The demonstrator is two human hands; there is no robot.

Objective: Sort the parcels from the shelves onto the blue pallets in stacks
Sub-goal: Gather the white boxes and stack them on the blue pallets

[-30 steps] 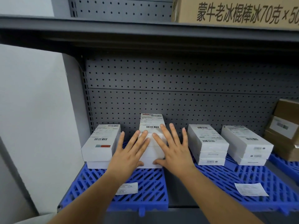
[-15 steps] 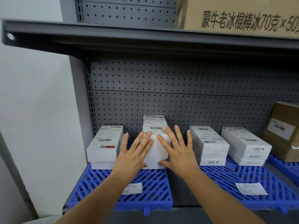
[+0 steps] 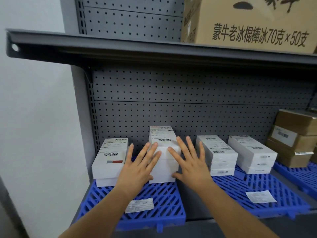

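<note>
A stack of white parcels (image 3: pixel 163 162) stands in the middle of the left blue pallet (image 3: pixel 164 200). My left hand (image 3: pixel 139 166) lies flat against the stack's front left, fingers spread. My right hand (image 3: pixel 190 164) lies flat against its front right, fingers spread as well. Neither hand grips anything. A second white stack (image 3: pixel 109 162) sits to the left on the same pallet. Two more white stacks, one (image 3: pixel 217 153) and another (image 3: pixel 252 153), rest on the right blue pallet (image 3: pixel 260 189).
Brown cardboard boxes (image 3: pixel 293 138) are piled at the far right on another blue pallet. A grey shelf (image 3: pixel 154 48) hangs overhead with a large printed carton (image 3: pixel 253 23) on it. Paper labels (image 3: pixel 139 205) lie on the pallets. A white wall is to the left.
Both hands stay flat on the middle stack's front. My head has moved back and up, so more of the upper shelf and carton shows.
</note>
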